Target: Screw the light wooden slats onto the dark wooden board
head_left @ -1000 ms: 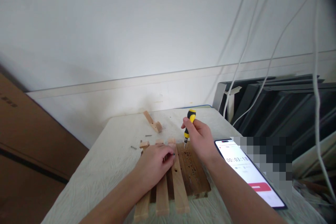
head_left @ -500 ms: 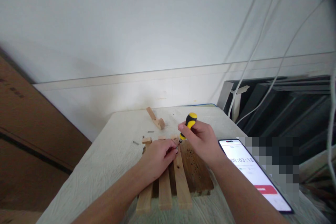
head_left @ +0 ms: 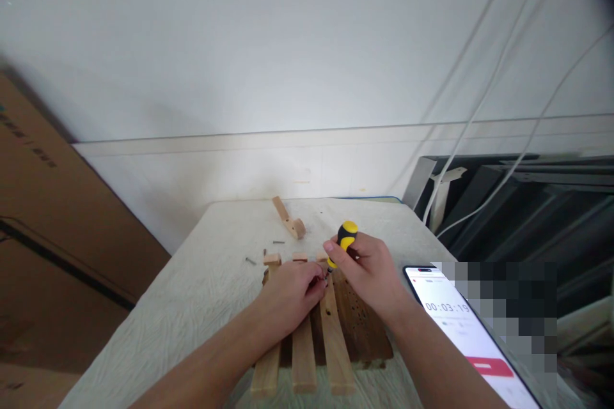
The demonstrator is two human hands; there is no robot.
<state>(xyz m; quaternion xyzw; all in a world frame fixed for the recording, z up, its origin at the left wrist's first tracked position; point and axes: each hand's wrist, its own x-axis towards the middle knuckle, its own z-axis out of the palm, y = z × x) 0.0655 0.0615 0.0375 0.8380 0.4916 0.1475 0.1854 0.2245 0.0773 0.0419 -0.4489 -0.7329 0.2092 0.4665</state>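
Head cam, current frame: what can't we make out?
Head view:
- Whatever the left hand may pinch: too small, hidden by its fingers.
- What the screwdriver tip touches: too small beside those fingers.
- Middle of the left wooden slat: covered by the left hand.
- Bottom of the phone: cut off by the lower picture edge.
- Print on the cardboard box: blurred.

A plain white wall (head_left: 268, 45) fills the upper view, crossed low down by a pale horizontal trim (head_left: 240, 144). Soft, even light leaves faint shadows on it. At left stands a brown cardboard box (head_left: 71, 204) with dark print. White cables (head_left: 499, 67) hang at right before stacked dark panels (head_left: 566, 217). A pale, textured surface (head_left: 192, 281) reaches close to the wall.
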